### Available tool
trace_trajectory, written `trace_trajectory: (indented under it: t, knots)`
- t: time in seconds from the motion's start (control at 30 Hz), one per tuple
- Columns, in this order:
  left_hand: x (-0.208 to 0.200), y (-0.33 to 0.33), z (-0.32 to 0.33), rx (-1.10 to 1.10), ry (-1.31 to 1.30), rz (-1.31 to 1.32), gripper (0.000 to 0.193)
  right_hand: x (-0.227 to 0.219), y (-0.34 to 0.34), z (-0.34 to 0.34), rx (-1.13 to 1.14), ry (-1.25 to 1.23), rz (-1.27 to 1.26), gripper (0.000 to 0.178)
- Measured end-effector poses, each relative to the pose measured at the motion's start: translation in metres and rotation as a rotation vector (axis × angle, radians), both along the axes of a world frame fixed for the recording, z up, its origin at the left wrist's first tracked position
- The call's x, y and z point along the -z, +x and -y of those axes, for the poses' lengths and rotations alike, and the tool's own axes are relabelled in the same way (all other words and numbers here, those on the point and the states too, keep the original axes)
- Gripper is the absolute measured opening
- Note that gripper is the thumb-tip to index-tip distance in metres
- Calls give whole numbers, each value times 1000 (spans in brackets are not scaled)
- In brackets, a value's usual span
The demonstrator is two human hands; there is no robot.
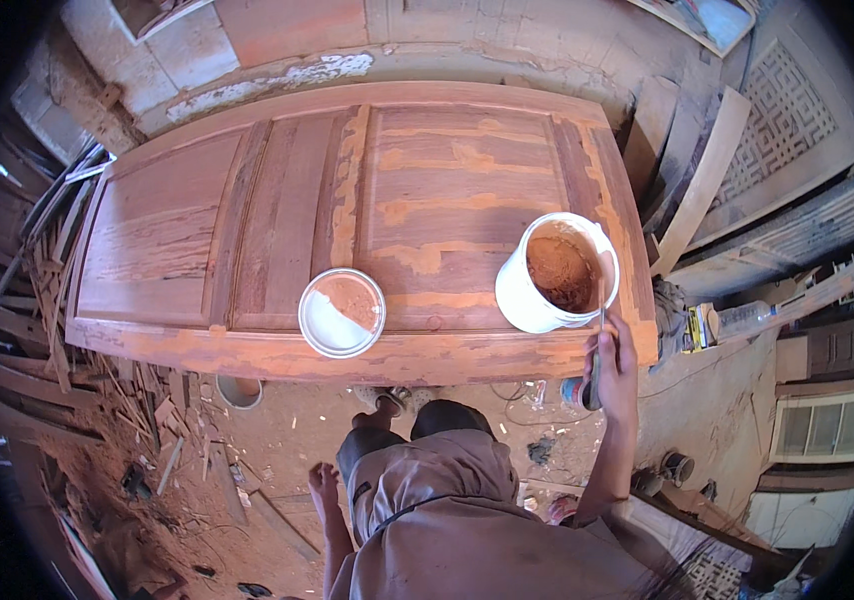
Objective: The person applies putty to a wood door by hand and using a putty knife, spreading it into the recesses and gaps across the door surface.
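My right hand [615,365] is closed around the dark handle of a scraper, probably a putty knife [595,378]. The tool's thin blade points up beside the near right rim of a white bucket [527,295]. Inside the bucket lies orange-brown filler [560,270]. Both rest on a reddish wooden panel door [287,200], which carries orange filler smears along its right-hand panel, rails and near edge. A round white lid [332,328], half covered with filler, sits left of the bucket. Hanging low beside my body, my left hand [323,484] has loosely bent fingers and holds nothing visible.
Scrap wood [152,400] is heaped at the left. A small container [239,390] stands on the dusty floor beneath the door's near edge. Boards [712,175] and a patterned lattice panel [777,120] lean at the right, near a clear plastic bottle [745,318].
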State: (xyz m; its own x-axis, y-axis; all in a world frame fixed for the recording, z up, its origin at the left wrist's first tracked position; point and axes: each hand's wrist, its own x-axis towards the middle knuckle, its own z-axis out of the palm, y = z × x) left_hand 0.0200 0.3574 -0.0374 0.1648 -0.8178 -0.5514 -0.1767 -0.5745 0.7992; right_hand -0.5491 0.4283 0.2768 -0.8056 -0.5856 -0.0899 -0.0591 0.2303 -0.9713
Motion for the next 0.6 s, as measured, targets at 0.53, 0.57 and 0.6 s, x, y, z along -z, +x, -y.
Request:
trace_trajectory:
  t: [0.53,0.57,0.6]
  knots:
    - [-42,-35,-20,378,153,439,48,198,118,-29,13,334,-108,25]
    - [-71,-56,-3,491,173,463,47,208,120,-25,11,336,-96,25]
    - [-69,-58,1,496,177,473,47,217,122,-22,65,348,-167,26]
